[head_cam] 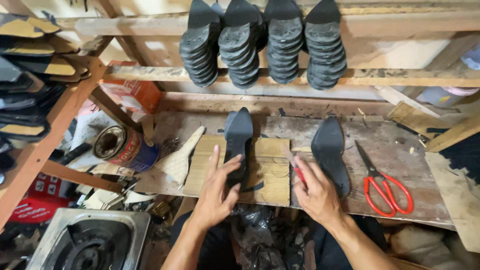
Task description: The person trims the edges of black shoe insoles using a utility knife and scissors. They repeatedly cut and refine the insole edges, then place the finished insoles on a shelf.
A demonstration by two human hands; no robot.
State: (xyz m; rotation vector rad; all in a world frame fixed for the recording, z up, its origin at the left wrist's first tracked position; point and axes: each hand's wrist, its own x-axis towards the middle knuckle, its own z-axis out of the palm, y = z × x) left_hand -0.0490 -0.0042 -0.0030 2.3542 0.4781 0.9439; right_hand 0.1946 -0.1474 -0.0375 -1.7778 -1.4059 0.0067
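Note:
A dark pointed shoe sole [237, 135] lies on a pale wooden board [270, 170] on the workbench. My left hand [218, 190] rests on the sole's near end, fingers spread over it. My right hand [316, 192] grips a small red-handled tool [295, 167], its tip pointing up and left over the board. A second dark sole [329, 150] lies on the bench just right of that hand.
Red-handled scissors [382, 182] lie on the worn bench [390, 140] at right. A tin can [122, 147] lies on its side at left, beside a pale sole-shaped piece [181, 157]. Stacks of black soles [262, 42] hang on the upper shelf. A gas stove [90, 240] sits lower left.

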